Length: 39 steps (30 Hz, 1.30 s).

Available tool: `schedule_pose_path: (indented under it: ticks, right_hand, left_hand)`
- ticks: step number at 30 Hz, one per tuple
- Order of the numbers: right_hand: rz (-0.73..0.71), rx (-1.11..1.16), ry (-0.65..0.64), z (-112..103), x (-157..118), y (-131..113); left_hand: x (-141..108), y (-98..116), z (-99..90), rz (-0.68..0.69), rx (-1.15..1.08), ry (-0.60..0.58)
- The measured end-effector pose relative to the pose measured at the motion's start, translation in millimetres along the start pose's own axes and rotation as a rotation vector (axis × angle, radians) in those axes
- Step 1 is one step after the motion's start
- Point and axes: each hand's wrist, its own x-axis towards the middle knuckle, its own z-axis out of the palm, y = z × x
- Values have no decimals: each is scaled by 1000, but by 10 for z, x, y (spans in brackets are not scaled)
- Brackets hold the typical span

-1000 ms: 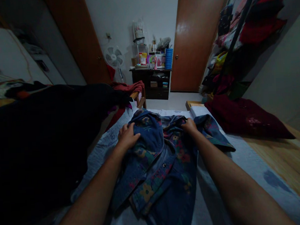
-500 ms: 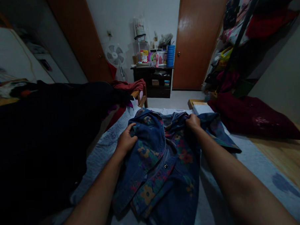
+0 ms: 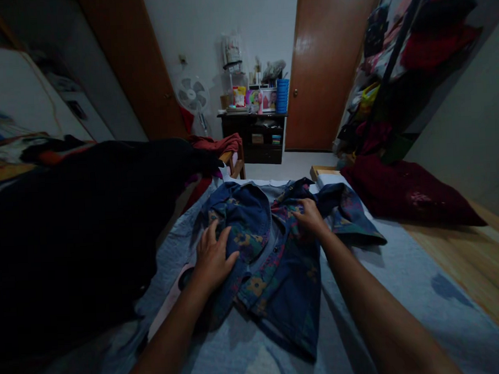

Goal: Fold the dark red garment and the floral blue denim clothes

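Note:
A blue denim jacket with flower prints [image 3: 295,295] lies spread, front side up, on a light blue patterned sheet [image 3: 370,297]. My left hand [image 3: 213,257] rests on the jacket's left part, its fingers spread and holding nothing. On the upper right part of the jacket, near the collar, is my right hand [image 3: 311,217]. Its fingers are bent and apart over the cloth, with no fold gripped that I can see. One sleeve [image 3: 354,218] reaches out to the right, past my right wrist.
A big heap of dark cloth [image 3: 78,233] fills the left side. Dark red fabric [image 3: 411,194] lies at the right, by a wooden surface [image 3: 450,250]. Farther back stand a black cabinet [image 3: 252,151], a white fan [image 3: 192,94] and a brown door [image 3: 327,68].
My right hand has let go of the jacket's collar area and moved slightly left. My left hand has moved down and spread its fingers. The jacket's lower edge lies farther from me.

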Motion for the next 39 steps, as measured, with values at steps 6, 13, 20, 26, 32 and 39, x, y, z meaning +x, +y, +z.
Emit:
schedule_pose_path:
  ticks: [6,13,20,26,32,39]
  right_hand:
    - [-128,-71,-405,-147,-1023,-337]
    - [-174,-163,-557,-98,-2010,-408]
    - [-257,-177,-402,51,-2210,-360]
    - [-235,-209,-282,-399,-2126,-366]
    - [-185,-343,-354,-826,-2194,-156]
    - [-159,-195,-385,-674,-2221,-261]
  left_hand:
    - [-651,13,-218,133,-140,-544]
    - [-866,-50,-44,11,8,-394]
    - [-631,140,-264,50,-292,-194]
    - [-582,505,-357,-88,-478,73]
    - [-706,665,-159,20,-467,-73]
    - [-910,622,167,73,-504,-402]
